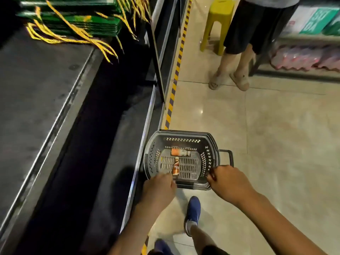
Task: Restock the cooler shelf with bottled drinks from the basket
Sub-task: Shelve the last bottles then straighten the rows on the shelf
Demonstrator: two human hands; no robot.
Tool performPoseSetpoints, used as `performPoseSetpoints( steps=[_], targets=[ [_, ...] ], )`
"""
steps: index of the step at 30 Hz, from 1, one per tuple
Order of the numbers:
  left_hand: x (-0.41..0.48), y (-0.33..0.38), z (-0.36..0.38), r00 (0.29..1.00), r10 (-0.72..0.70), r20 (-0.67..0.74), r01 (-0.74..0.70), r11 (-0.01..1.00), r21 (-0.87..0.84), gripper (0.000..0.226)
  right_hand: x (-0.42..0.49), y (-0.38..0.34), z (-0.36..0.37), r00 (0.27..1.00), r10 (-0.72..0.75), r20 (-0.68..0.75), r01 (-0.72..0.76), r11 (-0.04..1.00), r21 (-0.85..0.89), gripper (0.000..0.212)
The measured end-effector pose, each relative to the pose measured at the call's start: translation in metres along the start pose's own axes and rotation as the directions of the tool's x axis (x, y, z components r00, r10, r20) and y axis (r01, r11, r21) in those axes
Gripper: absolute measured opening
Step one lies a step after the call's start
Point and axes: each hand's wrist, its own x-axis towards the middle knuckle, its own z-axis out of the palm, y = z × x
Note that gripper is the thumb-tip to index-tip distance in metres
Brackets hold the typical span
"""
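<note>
Left hand (160,184) hung over near rim of basket (181,139), right hand (228,183) at its right rim; fingers curled, grip unclear. Inside: brown bottle (176,167), orange-and-white bottle (179,152), both flat.

Dark grey slotted basket (182,139) is sitting on floor (276,144) beside cooler shelf (36,80). Brown coffee bottle (176,167) and orange-white bottle (179,152) are lying flat inside, apart.

Perforated dark plastic basket (181,138); glossy polished floor tiles (276,144); matt grey cooler shelf (36,89) with metal edging; smooth yellow plastic stool (218,24).
</note>
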Motion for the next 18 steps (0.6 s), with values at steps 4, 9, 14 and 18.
performPoseSetpoints(
  steps=[4,9,14,18],
  targets=[
    [0.084,-0.015,0.037,0.998,-0.051,0.032,0.052,0.998,-0.041,0.025,0.078,0.017,0.035,0.989,0.076,0.129,-0.092,0.987,0.128,0.028],
    [0.199,-0.041,0.124,0.992,-0.099,0.078,0.105,0.992,-0.072,0.021,0.194,0.037,0.119,0.970,0.125,0.207,-0.170,0.961,0.219,0.031],
    [0.321,-0.082,0.245,0.973,-0.147,0.179,0.179,0.968,-0.174,0.018,0.333,0.057,0.226,0.957,0.134,0.258,-0.220,0.915,0.338,0.032],
    [0.406,-0.111,0.344,0.967,-0.149,0.205,0.188,0.964,-0.187,0.013,0.436,0.072,0.317,0.961,0.152,0.232,-0.234,0.893,0.384,0.030]
  ],
)
